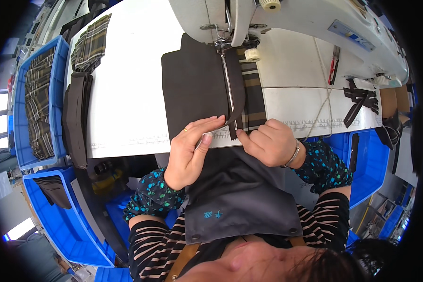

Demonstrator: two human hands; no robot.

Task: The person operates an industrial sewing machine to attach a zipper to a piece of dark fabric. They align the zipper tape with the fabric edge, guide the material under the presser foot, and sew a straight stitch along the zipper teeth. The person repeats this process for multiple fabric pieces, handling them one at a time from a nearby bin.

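A dark brown fabric panel (192,89) lies under the sewing machine's presser foot (223,44). Along its right side runs a zipper (228,84) with silvery teeth and dark tape. A striped plaid fabric piece (254,98) sits beneath, showing to the right. My left hand (190,152) rests at the panel's near edge, fingers stretched out, their tips on the fabric beside the zipper. A thin pale edge shows by its thumb; I cannot make out what it is. My right hand (270,143) is closed, thumb and forefinger pinching the zipper's near end.
Plaid pieces fill a blue crate (58,103) on the left; more plaid (91,44) and stacked dark strips (76,113) lie beside it. On the right are red-handled snips (334,66) and loose zippers (359,101). Blue bins (73,225) stand below the table.
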